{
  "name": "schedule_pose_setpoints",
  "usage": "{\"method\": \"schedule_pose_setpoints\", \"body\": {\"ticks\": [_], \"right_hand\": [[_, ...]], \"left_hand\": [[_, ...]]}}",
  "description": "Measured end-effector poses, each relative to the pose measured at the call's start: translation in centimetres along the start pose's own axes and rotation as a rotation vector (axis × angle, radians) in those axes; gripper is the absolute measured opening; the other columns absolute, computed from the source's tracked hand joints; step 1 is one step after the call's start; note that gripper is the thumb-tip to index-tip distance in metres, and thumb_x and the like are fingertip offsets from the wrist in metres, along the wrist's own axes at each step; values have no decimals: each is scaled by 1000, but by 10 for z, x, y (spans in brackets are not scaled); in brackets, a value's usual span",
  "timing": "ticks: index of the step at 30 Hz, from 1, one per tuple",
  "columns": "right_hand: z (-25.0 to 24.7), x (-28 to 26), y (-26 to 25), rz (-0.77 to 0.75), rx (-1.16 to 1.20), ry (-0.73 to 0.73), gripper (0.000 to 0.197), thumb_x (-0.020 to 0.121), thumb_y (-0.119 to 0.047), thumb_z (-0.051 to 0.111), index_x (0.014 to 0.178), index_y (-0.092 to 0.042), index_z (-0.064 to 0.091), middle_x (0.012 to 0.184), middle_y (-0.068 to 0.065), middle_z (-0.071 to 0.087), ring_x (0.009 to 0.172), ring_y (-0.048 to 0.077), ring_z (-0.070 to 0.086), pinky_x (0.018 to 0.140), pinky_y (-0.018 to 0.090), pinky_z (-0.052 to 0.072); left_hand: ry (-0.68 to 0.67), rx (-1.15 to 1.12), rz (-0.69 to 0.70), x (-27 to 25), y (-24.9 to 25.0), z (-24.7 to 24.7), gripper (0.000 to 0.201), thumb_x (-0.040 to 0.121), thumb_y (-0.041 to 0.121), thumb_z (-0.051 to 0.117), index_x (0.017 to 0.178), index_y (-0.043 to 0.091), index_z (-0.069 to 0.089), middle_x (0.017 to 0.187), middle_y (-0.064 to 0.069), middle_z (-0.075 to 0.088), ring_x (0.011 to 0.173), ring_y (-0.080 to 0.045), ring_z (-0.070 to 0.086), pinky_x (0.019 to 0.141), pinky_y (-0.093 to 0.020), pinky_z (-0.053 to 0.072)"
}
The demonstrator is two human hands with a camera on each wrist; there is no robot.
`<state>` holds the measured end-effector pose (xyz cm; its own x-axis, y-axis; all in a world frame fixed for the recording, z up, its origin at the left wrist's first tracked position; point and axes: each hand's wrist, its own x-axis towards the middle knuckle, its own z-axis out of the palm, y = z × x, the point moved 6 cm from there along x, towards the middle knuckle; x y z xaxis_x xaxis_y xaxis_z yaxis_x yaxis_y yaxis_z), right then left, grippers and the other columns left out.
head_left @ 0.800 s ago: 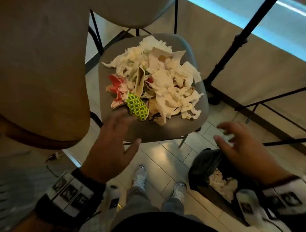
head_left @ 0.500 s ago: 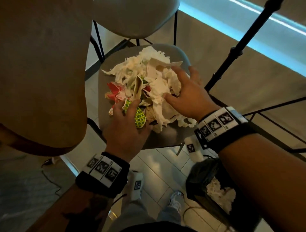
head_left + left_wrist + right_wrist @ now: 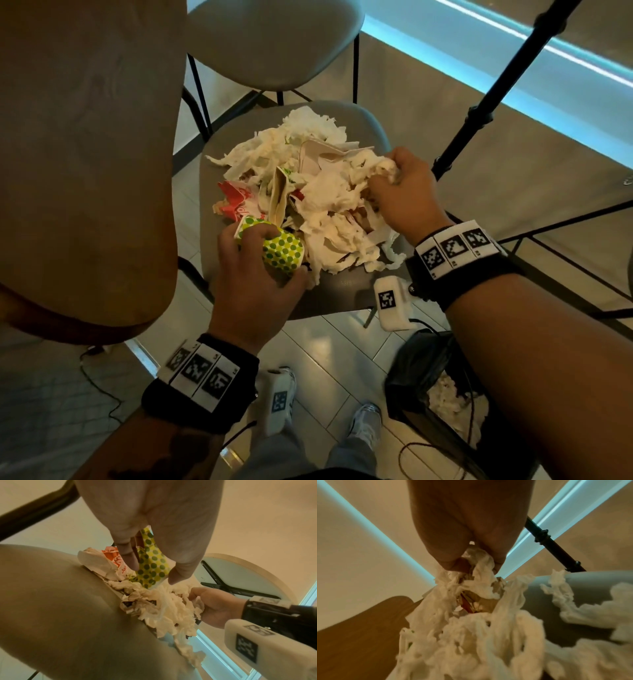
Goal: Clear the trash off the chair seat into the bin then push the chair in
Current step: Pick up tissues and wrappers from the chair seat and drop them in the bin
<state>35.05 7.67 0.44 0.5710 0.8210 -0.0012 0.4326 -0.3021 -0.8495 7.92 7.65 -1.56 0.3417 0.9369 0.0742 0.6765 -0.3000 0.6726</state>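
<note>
A heap of crumpled white tissue point(image 3: 329, 205) and wrappers covers the grey chair seat point(image 3: 342, 291). My left hand point(image 3: 253, 274) grips a yellow wrapper with green dots point(image 3: 284, 251) at the heap's near left; the same dotted wrapper point(image 3: 152, 563) shows between thumb and fingers in the left wrist view. A red and white wrapper point(image 3: 239, 205) lies just beyond it. My right hand point(image 3: 400, 192) clutches a wad of white tissue point(image 3: 479, 566) at the heap's right side. The black-lined bin point(image 3: 442, 394) stands on the floor at lower right, holding some white tissue.
A round wooden table top point(image 3: 85, 171) overhangs the left. A second grey chair point(image 3: 274, 44) stands behind the seat. A black tripod pole point(image 3: 479, 113) and black frame bars point(image 3: 565, 222) rise at the right. Cables point(image 3: 428, 455) run by the bin and my feet point(image 3: 366, 421).
Both hands moved from above the floor and bin onto the heap and curled in. The left hand took hold of the dotted wrapper; the right hand bunched up white tissue.
</note>
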Motion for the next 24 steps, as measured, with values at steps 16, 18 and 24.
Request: {"method": "schedule_pose_setpoints", "body": {"ticks": [16,18,24], "right_hand": [[-2,3,-6,-37,66,15,21,88,-13,64,83,-31,56,69,-10,59,52,-4,54,53,20,49],[-5,5,-2,-38,73,35,22,88,-14,65,81,-32,55,69,-9,58,53,0,53,54,25,51],[-11,1,6,-19,142,42,19,88,-10,64,85,-28,58,71,-5,62,56,2,58,54,23,52]], "left_hand": [[43,-5,19,-11,-9,0,69,72,43,84,125,28,42,139,-7,34,125,-26,46,86,-47,59],[43,1,27,-12,-10,1,68,72,48,80,125,28,42,137,-7,36,124,-27,47,85,-48,59],[39,7,42,-13,-13,5,68,72,50,78,125,28,43,137,-6,37,125,-28,47,88,-52,57]]}}
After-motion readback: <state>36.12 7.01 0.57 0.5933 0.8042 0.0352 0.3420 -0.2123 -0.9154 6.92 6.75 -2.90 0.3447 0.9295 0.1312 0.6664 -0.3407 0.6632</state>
